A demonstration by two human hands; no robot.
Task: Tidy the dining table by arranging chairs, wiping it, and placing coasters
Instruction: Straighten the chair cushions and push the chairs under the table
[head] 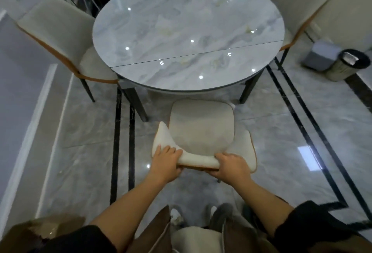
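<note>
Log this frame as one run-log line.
phase: chair arranging | left hand: gripping near chair backrest | right hand: same | round marble table: bare, no coasters

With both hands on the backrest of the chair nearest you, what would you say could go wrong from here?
1. The cream upholstered chair sits just short of the round grey marble-patterned table; a hard push may knock its seat against the dark table leg.
2. The left hand and right hand grip only the backrest's top edge, so the chair could tip or twist.
3. The glossy marble floor looks slick; the chair legs might skid or scrape.
</note>
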